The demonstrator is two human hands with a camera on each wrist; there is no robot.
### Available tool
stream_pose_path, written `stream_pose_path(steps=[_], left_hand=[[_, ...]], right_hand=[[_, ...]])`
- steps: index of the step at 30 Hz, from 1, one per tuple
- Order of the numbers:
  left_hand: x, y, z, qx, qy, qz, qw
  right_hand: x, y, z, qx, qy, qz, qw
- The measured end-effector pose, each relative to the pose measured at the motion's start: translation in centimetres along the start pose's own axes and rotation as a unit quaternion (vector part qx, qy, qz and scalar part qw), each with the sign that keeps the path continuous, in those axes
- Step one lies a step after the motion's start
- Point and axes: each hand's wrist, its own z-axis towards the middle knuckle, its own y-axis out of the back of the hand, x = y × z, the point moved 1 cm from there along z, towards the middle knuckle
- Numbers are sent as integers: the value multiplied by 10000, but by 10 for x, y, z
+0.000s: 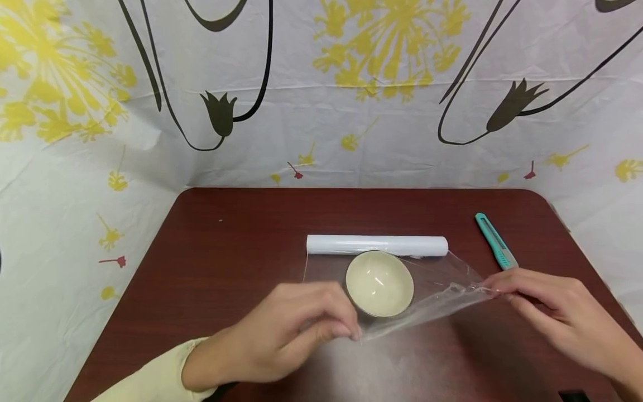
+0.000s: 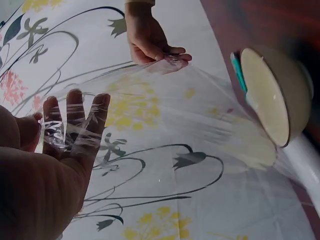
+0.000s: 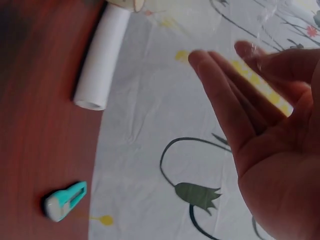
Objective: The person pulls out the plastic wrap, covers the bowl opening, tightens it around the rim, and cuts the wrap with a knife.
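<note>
A sheet of clear plastic wrap (image 1: 437,306) stretches from its white roll (image 1: 377,245) toward the person, its near edge lifted and gathered. My left hand (image 1: 301,329) pinches the near left corner between thumb and fingers; in the left wrist view the film runs across the fingers (image 2: 75,115). On the other side, my right hand (image 1: 557,312) pinches the right corner, and thumb and fingertips (image 3: 197,57) show close up in the right wrist view. Between the hands and the roll stands a cream bowl (image 1: 379,283), upright, overlapping the wrap in the head view.
A teal box cutter (image 1: 494,240) lies on the dark red-brown table (image 1: 241,234), right of the roll and just beyond the right hand. Patterned white sheeting (image 1: 311,111) hangs behind and at both sides. A small black object (image 1: 574,396) shows at the lower right edge.
</note>
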Motion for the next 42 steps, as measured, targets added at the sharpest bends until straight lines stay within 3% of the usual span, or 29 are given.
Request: stream_pose_path(steps=[5, 8, 13, 18, 27, 35, 39, 42], left_hand=[[-4, -10, -15, 549, -23, 144, 9984], [-6, -16, -24, 938, 231, 5, 9953], [-7, -26, -38, 1509, 725, -122, 9858], [-3, -36, -46, 1925, 657, 203, 9789], [12, -58, -60, 2268, 865, -88, 9701], [29, -80, -73, 2461, 945, 89, 9646], [34, -88, -80, 2717, 1071, 472, 9552], [35, -93, -83, 3060, 1041, 1035, 9406]], right_hand=[[-4, -7, -11, 175, 279, 337, 9989], [-6, -11, -17, 253, 241, 425, 9985], [-5, -20, -22, 301, -55, 478, 9984], [-4, -30, -26, 456, -558, 443, 9964], [-3, -52, -25, 484, -1188, 116, 9917], [-2, -72, -19, 504, -1099, -560, 9911], [-3, -82, -18, 546, -1033, -798, 9899], [-3, -87, -18, 542, -887, -874, 9907]])
